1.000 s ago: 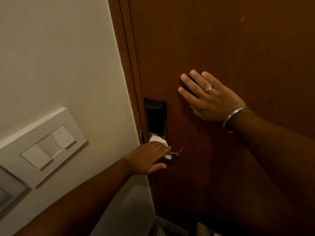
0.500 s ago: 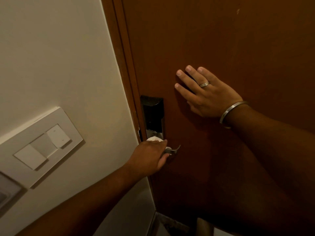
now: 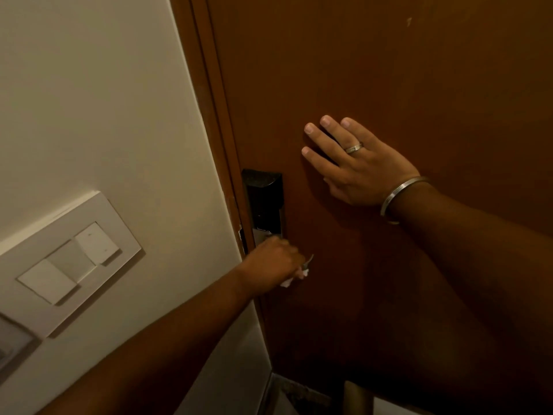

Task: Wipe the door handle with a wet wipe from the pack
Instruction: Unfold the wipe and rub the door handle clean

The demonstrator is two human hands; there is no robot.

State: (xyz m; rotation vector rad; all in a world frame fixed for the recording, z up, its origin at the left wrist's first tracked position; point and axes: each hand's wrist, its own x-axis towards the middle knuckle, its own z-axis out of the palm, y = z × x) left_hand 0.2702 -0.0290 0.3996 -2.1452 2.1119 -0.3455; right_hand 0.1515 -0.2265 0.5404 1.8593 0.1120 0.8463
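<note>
My left hand (image 3: 273, 263) is closed around the metal lever door handle (image 3: 309, 261), and only the lever's tip pokes out past my fingers. A white wet wipe (image 3: 291, 280) is bunched inside that grip, with a scrap of it showing below the knuckles. Above the handle sits the black electronic lock plate (image 3: 264, 199) on the brown wooden door (image 3: 389, 70). My right hand (image 3: 356, 163) lies flat against the door, fingers spread, wearing a ring and a steel bangle. The wipe pack is out of view.
A white switch panel (image 3: 68, 262) is mounted on the cream wall (image 3: 89, 100) to the left of the brown door frame (image 3: 209, 100). A strip of dark floor (image 3: 299, 396) shows at the bottom beside the door.
My left hand has slid along and turned over the handle; the wipe, earlier showing above my fingers, now shows below them. My right hand stays pressed on the door.
</note>
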